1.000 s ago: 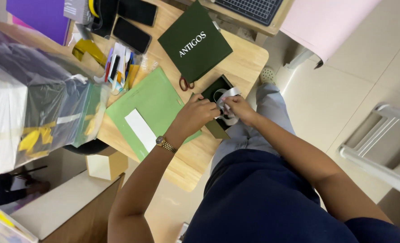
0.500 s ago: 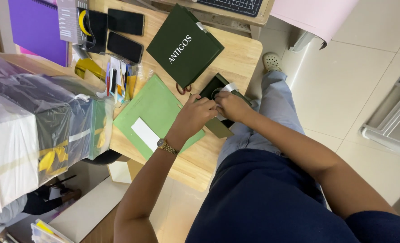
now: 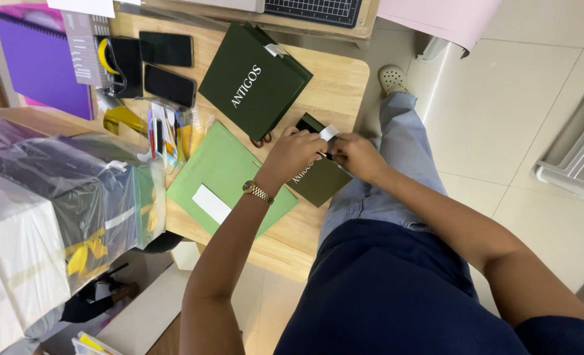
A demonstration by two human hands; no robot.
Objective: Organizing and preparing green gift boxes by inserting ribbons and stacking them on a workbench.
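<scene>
At the far left of the frame, clear plastic-wrapped boxes (image 3: 48, 217) with yellow ribbon crowd the edge of a wooden table (image 3: 334, 82); above them lie a purple notebook (image 3: 32, 62) and two dark phones (image 3: 167, 66). Toward the centre, a light green folder (image 3: 229, 174) with a white label rests flat, and a large dark green paper bag (image 3: 256, 79) lies above it with red-handled scissors (image 3: 262, 140) peeking from under its lower edge. At mid-frame the left hand (image 3: 292, 154), a gold watch at its wrist, is curled down onto a small dark green bag (image 3: 318, 177) at the table's near edge, while the right hand (image 3: 357, 156) closes in just beside it, fingers pinched narrow near a white strip (image 3: 328, 132) at the bag's top. Compared with a second ago, the view has drifted and the hands have drawn closer together over the small bag, suggesting the work on its top goes on. At the right lies pale tiled floor (image 3: 522, 98).
</scene>
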